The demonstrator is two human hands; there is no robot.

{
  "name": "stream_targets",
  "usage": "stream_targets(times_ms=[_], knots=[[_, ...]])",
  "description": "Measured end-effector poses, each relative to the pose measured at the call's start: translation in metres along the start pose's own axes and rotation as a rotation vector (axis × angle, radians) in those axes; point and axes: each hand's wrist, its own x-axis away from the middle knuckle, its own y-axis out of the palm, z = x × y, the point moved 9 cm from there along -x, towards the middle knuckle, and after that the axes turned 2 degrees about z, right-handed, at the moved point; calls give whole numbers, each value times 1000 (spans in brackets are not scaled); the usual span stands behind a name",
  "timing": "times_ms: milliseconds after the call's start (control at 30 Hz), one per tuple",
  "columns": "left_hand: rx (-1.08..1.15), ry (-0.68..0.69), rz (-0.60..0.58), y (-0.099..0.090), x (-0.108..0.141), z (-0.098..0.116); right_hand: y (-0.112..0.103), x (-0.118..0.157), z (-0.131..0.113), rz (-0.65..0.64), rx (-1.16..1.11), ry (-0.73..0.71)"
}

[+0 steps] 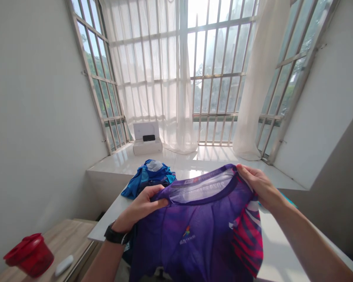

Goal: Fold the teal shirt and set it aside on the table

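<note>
A purple sports shirt (194, 227) with a small colourful logo on its front and a pink-and-white patterned sleeve hangs in front of me, its neckline stretched wide. My left hand (148, 203), with a black watch on the wrist, pinches the left side of the collar. At the collar's other end, my right hand (257, 182) grips the shoulder fabric between thumb and fingers. Behind my left hand lies a heap of blue clothes (150, 174) on the white table (279, 243). The shirt's lower part runs out of the bottom of the view.
On the white window ledge (114, 160) stands an open white box (148, 147) with a small black device (149, 138). A red bucket-like container (32, 256) and a white object (64, 265) are on a wooden surface at lower left. Barred windows and white curtains (153, 78) rise behind.
</note>
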Motion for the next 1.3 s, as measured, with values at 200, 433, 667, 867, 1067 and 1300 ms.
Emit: stream_targets(times_ms=[200, 433, 667, 867, 1067, 1300], knots=[[-33, 51, 293, -30, -12, -20, 15, 8, 24, -86, -104, 199], [-55, 194, 427, 5, -39, -36, 137, 75, 24, -536, -52, 109], [22, 221, -90, 61, -27, 9, 116, 56, -23, -340, 204, -505], [-219, 501, -182, 72, 3, 80, 144, 69, 13, -864, -20, -163], [-131, 568, -132, 73, 4, 74, 176, 99, 14, -1075, -128, -47], [445, 5, 196, 70, 5, -41, 151, 62, 18, -704, 184, -171]])
